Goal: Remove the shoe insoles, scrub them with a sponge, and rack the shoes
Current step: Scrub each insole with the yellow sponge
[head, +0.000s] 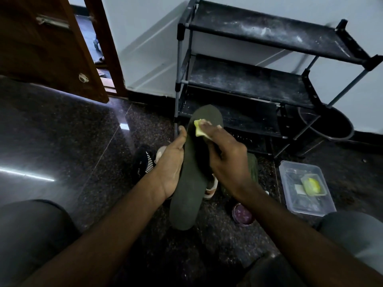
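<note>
A long dark green insole (191, 183) stands tilted in the middle of the view. My left hand (172, 162) grips its left edge, thumb along the side. My right hand (224, 154) pinches a yellow-green sponge (200, 128) and presses it on the upper part of the insole. Below my hands, on the floor, lie a black shoe with white stripes (143, 160) and a light shoe with an orange trim (211, 187), both partly hidden. A second green insole (252, 166) shows behind my right wrist.
A black three-shelf shoe rack (248, 83) stands against the white wall. A clear plastic tub (306, 189) with a yellow item sits at the right, a small purple tin (242, 213) beside it. A dark bucket (329, 125) and a wooden door (41, 48) are nearby.
</note>
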